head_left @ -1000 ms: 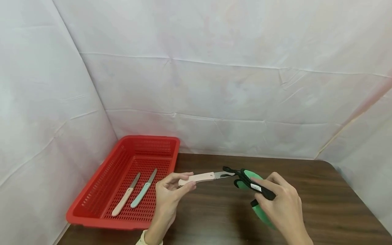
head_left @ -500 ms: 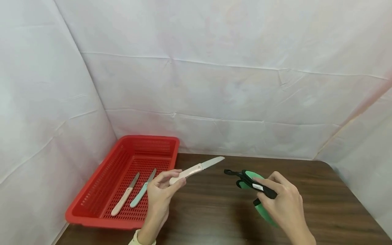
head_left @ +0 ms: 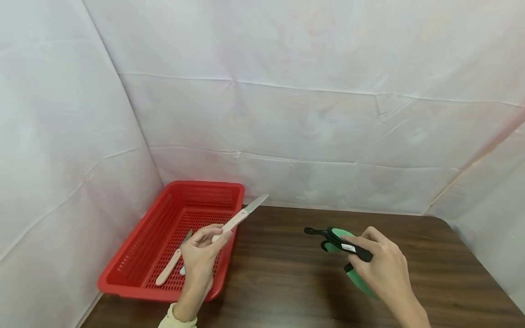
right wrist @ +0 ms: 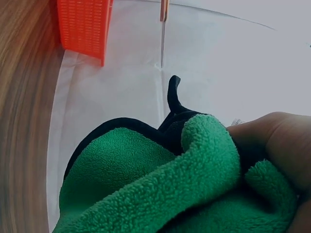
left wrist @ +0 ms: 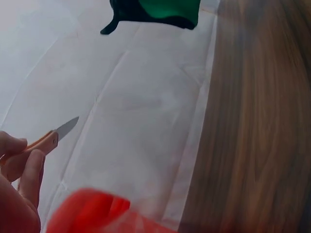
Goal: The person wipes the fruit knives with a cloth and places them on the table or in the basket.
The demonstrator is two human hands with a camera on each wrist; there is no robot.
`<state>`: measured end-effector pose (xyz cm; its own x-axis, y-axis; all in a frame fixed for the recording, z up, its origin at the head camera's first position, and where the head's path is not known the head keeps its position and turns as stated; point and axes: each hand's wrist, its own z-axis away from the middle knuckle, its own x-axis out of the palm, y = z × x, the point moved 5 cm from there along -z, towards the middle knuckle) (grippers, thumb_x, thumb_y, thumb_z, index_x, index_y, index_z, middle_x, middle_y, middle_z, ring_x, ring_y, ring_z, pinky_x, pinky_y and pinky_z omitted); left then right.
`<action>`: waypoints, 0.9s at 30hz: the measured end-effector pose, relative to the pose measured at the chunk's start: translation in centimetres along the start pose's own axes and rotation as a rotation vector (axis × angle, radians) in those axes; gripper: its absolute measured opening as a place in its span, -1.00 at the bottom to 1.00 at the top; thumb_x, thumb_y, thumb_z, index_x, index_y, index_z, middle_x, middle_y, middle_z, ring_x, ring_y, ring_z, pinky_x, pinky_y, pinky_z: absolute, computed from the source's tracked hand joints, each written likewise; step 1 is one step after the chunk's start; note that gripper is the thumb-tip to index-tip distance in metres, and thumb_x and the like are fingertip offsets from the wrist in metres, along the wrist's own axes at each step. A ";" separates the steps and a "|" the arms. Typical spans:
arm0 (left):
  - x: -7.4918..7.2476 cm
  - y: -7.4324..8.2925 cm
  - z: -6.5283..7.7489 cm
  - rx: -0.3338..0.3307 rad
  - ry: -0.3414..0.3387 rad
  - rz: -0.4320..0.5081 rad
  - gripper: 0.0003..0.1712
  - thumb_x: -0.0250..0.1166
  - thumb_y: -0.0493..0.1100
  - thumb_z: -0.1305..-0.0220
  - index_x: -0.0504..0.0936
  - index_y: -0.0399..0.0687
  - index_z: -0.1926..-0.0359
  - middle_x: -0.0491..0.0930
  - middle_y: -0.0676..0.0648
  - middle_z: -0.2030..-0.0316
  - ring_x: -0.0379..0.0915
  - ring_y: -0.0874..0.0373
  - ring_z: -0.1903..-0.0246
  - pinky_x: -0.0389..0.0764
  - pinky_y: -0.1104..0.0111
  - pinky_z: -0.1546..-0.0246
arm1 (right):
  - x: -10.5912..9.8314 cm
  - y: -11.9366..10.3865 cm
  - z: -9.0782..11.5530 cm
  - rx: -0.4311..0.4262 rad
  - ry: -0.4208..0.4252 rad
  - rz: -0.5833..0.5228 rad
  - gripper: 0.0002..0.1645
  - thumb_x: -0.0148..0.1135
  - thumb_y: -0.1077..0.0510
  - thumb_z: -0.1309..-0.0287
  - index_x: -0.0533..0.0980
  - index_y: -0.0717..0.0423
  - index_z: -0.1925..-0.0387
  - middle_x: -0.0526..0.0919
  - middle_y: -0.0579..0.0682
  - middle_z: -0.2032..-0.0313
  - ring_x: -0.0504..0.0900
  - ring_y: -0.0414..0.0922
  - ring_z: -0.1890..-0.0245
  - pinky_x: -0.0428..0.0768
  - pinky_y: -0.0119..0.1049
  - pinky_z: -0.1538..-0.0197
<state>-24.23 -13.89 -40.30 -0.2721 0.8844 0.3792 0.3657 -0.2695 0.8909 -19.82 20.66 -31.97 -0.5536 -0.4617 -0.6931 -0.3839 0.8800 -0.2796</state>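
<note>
My left hand [head_left: 199,255] pinches the pale pink handle of a small knife [head_left: 235,220] between thumb and fingers, over the right side of the red basket. Its blade slants up to the right, as the knife [left wrist: 44,141] also shows in the left wrist view. Over the table at right, my right hand [head_left: 383,259] grips a folded green cloth with black edging [head_left: 339,240]. In the right wrist view the cloth [right wrist: 160,179] looks fluffy, with a black hanging loop at its end. A second pink-handled knife [head_left: 169,269] lies in the basket; a light-blue-handled one beside it is mostly hidden by my left hand.
The red slotted basket [head_left: 107,279] stands at the left of the dark wooden table [head_left: 283,278]. A white sheet [head_left: 295,114] hangs behind and along both sides.
My left hand has drawn the knife away from the cloth, leftward to the basket, tipping its blade upward. The right hand with the cloth has barely moved.
</note>
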 end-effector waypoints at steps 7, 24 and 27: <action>-2.5 -0.5 -1.0 0.052 0.110 -0.025 -0.72 0.44 -0.37 0.25 0.54 -0.45 0.46 0.58 -0.28 0.38 0.54 -0.06 0.32 0.59 0.30 0.41 | 0.3 0.9 -0.1 -0.015 -0.016 0.019 -0.58 0.30 0.31 0.47 0.63 -0.17 0.41 0.34 -0.38 0.51 0.17 -0.37 0.69 0.12 -0.48 0.69; -4.8 -0.9 -2.6 -0.032 0.270 -0.294 -0.69 0.51 -0.24 0.35 0.61 -0.32 0.53 0.58 -0.22 0.54 0.53 0.04 0.51 0.58 0.36 0.50 | 1.6 2.4 -0.7 -0.080 -0.046 0.069 -0.63 0.23 0.29 0.47 0.61 -0.15 0.46 0.25 -0.35 0.54 0.12 -0.36 0.70 0.06 -0.50 0.72; -5.1 -0.9 -3.0 -0.031 0.280 -0.399 -0.72 0.52 -0.18 0.34 0.63 -0.23 0.56 0.57 -0.17 0.55 0.50 0.06 0.54 0.55 0.40 0.54 | 2.0 2.7 -0.7 -0.086 -0.070 0.080 -0.61 0.28 0.28 0.47 0.63 -0.12 0.41 0.28 -0.33 0.53 0.10 -0.36 0.71 0.04 -0.50 0.74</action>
<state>-25.85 -19.33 -42.32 -0.6164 0.7854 0.0557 0.1586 0.0545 0.9858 -22.45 22.00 -33.64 -0.5333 -0.3786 -0.7565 -0.4038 0.8997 -0.1657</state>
